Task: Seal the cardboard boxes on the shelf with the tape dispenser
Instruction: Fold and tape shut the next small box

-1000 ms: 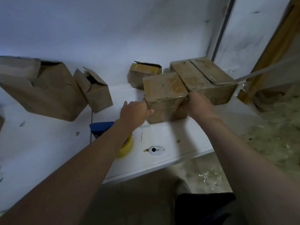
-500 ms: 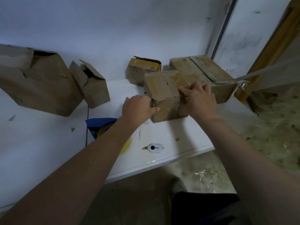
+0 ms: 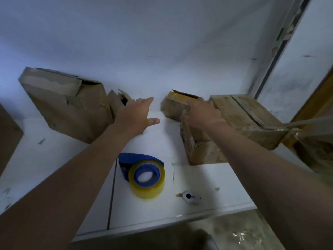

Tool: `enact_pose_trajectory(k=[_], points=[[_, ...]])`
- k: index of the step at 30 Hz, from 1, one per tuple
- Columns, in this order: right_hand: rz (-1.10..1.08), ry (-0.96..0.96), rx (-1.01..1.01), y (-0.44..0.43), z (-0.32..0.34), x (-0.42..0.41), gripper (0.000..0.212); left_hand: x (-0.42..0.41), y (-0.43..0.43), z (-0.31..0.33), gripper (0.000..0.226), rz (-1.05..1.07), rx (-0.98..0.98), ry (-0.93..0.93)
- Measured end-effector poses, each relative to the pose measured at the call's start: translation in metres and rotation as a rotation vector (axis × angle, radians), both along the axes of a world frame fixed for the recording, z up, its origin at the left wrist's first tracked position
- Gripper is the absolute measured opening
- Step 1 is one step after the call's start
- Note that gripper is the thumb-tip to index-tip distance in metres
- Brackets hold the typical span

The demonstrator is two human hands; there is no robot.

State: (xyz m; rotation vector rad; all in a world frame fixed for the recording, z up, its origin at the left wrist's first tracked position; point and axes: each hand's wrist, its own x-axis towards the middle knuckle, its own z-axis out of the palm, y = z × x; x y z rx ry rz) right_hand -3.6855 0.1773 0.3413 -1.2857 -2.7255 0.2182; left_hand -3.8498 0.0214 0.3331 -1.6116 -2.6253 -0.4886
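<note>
A blue tape dispenser [image 3: 146, 175] with a yellowish tape roll lies on the white shelf [image 3: 207, 184] near its front edge. My left hand [image 3: 137, 117] stretches open above the shelf, between a small open box [image 3: 118, 101] on the left and a taped small box [image 3: 175, 106] at the back wall. My right hand [image 3: 202, 113] reaches over a medium box [image 3: 201, 150] toward the taped small box; its fingers lie at that box's top edge, and a grip cannot be made out. A wide flat box [image 3: 246, 127] sits at the right.
A large open cardboard box [image 3: 66, 107] leans at the back left. A small white cutter [image 3: 191, 197] lies near the shelf's front edge. A strip of clear tape [image 3: 310, 122] stretches off the wide box to the right. A vertical seam [image 3: 112, 192] divides the shelf.
Both hands have let go of the medium box, which now rests beside the wide box. They have moved toward the back wall, and the view has tilted down, uncovering the dispenser.
</note>
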Motion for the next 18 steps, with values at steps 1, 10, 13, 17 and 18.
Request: enact_pose_trajectory(k=[1,10,13,17,18], points=[[-0.011,-0.009,0.002,0.004,-0.002,-0.009,0.057,-0.007,0.003,-0.001,0.084,0.022,0.023,0.023],[-0.097,-0.057,0.082,0.064,-0.015,-0.065,0.064,-0.041,0.049,-0.023,0.069,0.059,0.0,0.22],[-0.123,-0.109,0.053,0.08,-0.025,-0.077,0.058,-0.046,0.062,-0.033,0.068,0.071,-0.01,0.198],[-0.172,-0.098,0.012,0.091,-0.037,-0.091,0.058,-0.049,0.07,-0.043,0.067,0.093,-0.005,0.195],[-0.182,-0.087,0.013,0.092,-0.039,-0.094,0.058,-0.049,0.071,-0.044,0.066,0.099,-0.004,0.186]])
